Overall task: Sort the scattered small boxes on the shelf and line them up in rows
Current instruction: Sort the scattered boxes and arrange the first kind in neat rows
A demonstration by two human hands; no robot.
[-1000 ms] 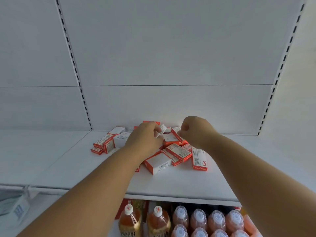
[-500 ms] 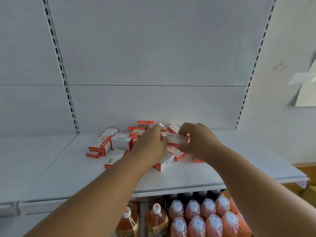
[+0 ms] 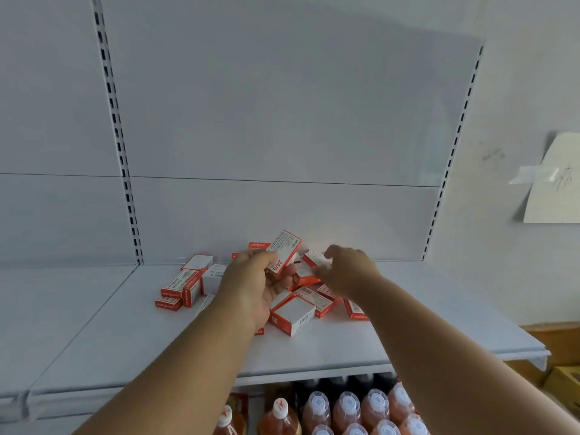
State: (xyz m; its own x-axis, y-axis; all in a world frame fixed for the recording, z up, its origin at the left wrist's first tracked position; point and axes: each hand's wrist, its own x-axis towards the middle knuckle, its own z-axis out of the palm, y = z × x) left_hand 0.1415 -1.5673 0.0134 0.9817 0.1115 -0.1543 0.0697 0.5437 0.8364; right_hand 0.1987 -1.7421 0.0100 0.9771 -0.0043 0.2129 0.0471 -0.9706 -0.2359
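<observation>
Several small red-and-white boxes lie scattered in a heap (image 3: 309, 301) on the white shelf (image 3: 314, 350). My left hand (image 3: 254, 284) is palm-up above the heap and grips one box (image 3: 284, 251), tilted upward, with "24/6" printed on its side. My right hand (image 3: 346, 271) hovers over the right part of the heap, fingers curled down onto a box (image 3: 315, 258) near the back wall; whether it grips that box is unclear. A small cluster of boxes (image 3: 180, 290) lies to the left.
The shelf's back panel (image 3: 282, 215) rises right behind the heap. Below the shelf stand several bottles of orange drink (image 3: 348, 409). A taped paper sheet (image 3: 555, 180) hangs on the wall at right. The shelf's right end (image 3: 539, 350) is near.
My left hand has lifted one box out of the heap and turned palm-up. My right hand let go of that box and moved right over the heap.
</observation>
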